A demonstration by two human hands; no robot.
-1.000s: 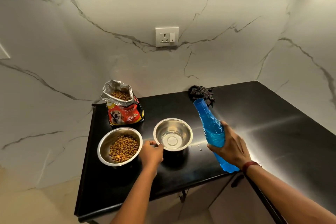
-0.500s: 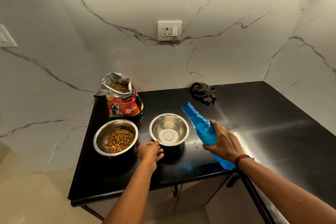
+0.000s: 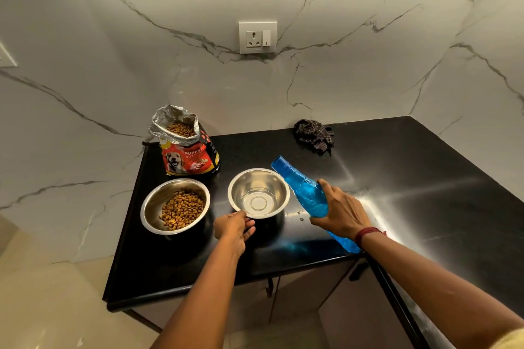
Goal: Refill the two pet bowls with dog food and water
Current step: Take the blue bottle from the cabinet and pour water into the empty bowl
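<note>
Two steel bowls stand on the black counter (image 3: pixel 425 173). The left bowl (image 3: pixel 153 204) holds brown kibble. The right bowl (image 3: pixel 258 193) shows only its bare steel bottom. My left hand (image 3: pixel 233 228) grips the right bowl's near rim. My right hand (image 3: pixel 338 211) holds a blue plastic bottle (image 3: pixel 300 187), tilted so its mouth points up and left, beside the right bowl's far right rim. No water is seen leaving it. The open red dog food bag (image 3: pixel 187 153) stands behind the left bowl, kibble showing in its top.
A crumpled dark checked cloth (image 3: pixel 313 134) lies at the back of the counter by the marble wall. A wall socket (image 3: pixel 257 37) sits above. A few small specks (image 3: pixel 300 214) lie right of the empty bowl. The counter's front edge (image 3: pixel 226 280) runs just below my hands.
The bottle has tipped lower and moved left, its mouth now close to the right bowl's rim. My left hand stays on that bowl. The view has shifted downward a little.
</note>
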